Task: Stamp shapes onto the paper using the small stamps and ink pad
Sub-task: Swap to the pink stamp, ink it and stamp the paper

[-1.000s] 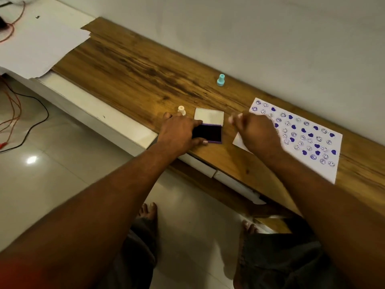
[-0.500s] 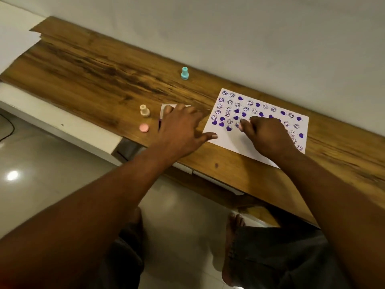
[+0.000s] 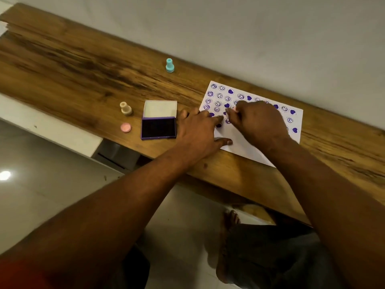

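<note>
Streaked wood-grain tabletop (image 3: pixel 83 65), matt white paper (image 3: pixel 245 147), smooth plastic teal stamp (image 3: pixel 169 65), glossy tiled floor (image 3: pixel 41 174)

Red sleeve (image 3: pixel 18 275), grey shorts (image 3: pixel 275 257), bare feet (image 3: pixel 223 259)

My left hand (image 3: pixel 195 132) is off the ink pad (image 3: pixel 158 127) now; the pad lies uncovered just to the left of it, where a second ago I was holding it down. That hand now lies with spread fingers on the near left edge of the paper (image 3: pixel 239 148). My right hand (image 3: pixel 260 124) has gone from beside the pad onto the sheet, pinching a pink stamp (image 3: pixel 235 109) among the prints just past my left fingertips.
</note>
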Action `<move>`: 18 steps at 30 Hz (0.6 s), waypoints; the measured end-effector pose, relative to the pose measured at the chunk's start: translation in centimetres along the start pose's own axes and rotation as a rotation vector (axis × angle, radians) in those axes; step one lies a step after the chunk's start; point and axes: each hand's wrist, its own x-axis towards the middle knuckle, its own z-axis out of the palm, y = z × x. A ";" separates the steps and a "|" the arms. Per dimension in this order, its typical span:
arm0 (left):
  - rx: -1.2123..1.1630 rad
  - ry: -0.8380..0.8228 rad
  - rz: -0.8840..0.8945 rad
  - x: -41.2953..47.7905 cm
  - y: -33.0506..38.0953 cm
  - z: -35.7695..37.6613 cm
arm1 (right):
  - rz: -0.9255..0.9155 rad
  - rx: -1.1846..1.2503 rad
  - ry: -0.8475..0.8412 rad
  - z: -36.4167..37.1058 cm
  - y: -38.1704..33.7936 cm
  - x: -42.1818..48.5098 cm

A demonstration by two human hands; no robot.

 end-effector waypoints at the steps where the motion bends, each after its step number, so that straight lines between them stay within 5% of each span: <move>1: -0.005 -0.020 -0.014 0.0 0.0 0.0 | -0.019 -0.002 0.125 -1.0 -0.1 0.3; 4: -0.009 -0.053 -0.041 0.1 0.0 -0.1 | -0.004 -0.024 0.306 -2.0 -0.8 0.1; 8: -0.029 0.007 -0.059 -0.1 0.1 -0.2 | 0.139 -0.064 -0.242 2.0 -2.3 -2.3; 18: -0.056 -0.051 -0.073 -0.1 0.4 -0.8 | 0.061 -0.282 -0.365 1.5 -2.9 -1.8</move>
